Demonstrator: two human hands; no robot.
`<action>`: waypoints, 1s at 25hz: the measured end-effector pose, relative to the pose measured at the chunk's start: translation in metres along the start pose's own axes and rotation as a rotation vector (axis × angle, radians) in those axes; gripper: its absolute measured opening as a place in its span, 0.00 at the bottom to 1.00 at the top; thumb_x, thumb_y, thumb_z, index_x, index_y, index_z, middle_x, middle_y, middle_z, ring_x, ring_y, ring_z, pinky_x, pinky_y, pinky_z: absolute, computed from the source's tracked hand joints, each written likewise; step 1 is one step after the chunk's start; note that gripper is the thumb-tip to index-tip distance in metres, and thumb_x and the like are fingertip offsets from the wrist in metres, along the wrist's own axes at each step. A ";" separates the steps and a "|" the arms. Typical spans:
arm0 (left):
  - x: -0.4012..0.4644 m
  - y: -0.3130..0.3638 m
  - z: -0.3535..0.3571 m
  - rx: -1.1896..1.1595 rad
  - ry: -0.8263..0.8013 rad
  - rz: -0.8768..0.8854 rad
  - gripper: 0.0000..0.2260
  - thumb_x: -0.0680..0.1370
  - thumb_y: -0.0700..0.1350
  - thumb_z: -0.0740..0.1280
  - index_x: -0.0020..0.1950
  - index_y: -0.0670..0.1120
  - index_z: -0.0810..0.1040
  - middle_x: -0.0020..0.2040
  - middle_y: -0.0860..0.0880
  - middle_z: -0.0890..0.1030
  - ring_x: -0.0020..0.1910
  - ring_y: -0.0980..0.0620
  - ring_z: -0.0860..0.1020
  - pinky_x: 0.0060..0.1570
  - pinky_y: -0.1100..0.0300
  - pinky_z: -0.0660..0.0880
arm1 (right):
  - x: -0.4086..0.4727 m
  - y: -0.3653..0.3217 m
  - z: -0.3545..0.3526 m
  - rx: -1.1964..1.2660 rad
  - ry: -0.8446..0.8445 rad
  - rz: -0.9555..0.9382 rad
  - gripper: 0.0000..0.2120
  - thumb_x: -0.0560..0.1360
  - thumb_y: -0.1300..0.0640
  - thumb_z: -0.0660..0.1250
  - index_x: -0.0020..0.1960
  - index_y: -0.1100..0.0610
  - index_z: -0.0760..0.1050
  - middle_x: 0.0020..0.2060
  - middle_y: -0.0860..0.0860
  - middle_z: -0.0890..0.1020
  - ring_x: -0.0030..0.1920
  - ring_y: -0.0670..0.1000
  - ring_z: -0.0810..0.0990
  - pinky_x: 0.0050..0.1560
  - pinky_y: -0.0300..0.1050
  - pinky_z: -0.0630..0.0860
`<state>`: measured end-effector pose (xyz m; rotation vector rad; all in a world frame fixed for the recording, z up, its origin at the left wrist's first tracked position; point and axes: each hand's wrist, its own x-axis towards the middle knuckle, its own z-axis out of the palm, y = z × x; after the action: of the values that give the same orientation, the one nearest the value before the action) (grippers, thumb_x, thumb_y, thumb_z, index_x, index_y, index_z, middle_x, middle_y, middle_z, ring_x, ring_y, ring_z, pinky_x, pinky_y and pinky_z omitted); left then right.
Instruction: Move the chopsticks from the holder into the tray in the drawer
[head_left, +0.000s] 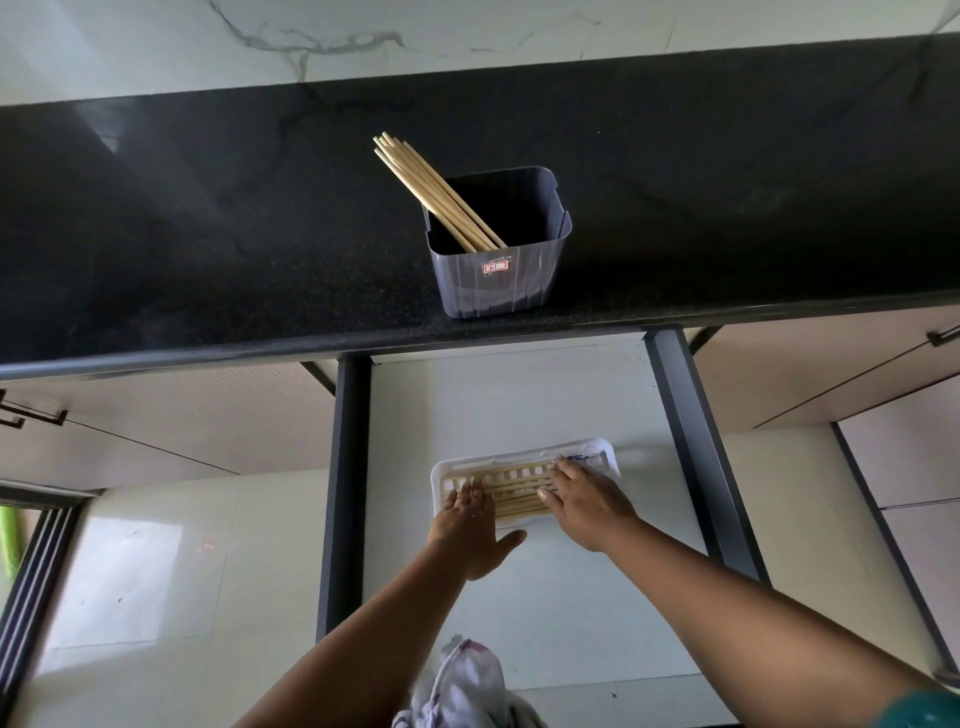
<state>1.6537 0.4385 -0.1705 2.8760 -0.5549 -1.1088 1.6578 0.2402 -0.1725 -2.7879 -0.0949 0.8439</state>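
Observation:
A grey square holder stands near the front edge of the black counter. Several wooden chopsticks lean in it toward the back left. Below, a drawer is pulled out, and a white slotted tray lies on its white floor. Several chopsticks lie side by side in the tray. My left hand rests flat on the tray's left end, fingers spread. My right hand lies flat over the tray's right half, fingers on the chopsticks. Neither hand grips anything.
The drawer has dark grey side rails on both sides. Closed cabinet fronts with dark handles flank it. A white patterned cloth hangs at my waist. The black counter runs across the view under a marbled wall.

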 end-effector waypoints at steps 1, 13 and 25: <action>0.000 0.002 -0.001 -0.007 0.027 -0.005 0.41 0.77 0.69 0.45 0.78 0.39 0.48 0.79 0.40 0.47 0.79 0.44 0.45 0.77 0.50 0.43 | 0.000 -0.001 0.000 0.004 0.027 -0.008 0.29 0.82 0.41 0.48 0.77 0.56 0.58 0.78 0.52 0.57 0.77 0.52 0.56 0.77 0.49 0.52; -0.014 0.010 0.013 -0.116 0.149 0.083 0.28 0.82 0.54 0.56 0.78 0.46 0.53 0.79 0.47 0.56 0.77 0.44 0.55 0.75 0.52 0.52 | -0.018 0.003 -0.001 -0.066 0.048 -0.202 0.29 0.79 0.35 0.49 0.57 0.56 0.78 0.59 0.51 0.78 0.60 0.52 0.77 0.59 0.47 0.74; 0.001 -0.007 -0.004 -0.022 0.161 0.073 0.40 0.78 0.58 0.62 0.78 0.41 0.43 0.80 0.42 0.43 0.78 0.43 0.44 0.77 0.49 0.44 | -0.009 0.002 -0.002 -0.082 -0.026 -0.063 0.51 0.68 0.22 0.39 0.79 0.55 0.44 0.80 0.51 0.47 0.79 0.52 0.47 0.78 0.52 0.45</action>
<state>1.6595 0.4442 -0.1693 2.8660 -0.6300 -0.8592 1.6513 0.2367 -0.1666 -2.8342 -0.2249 0.8796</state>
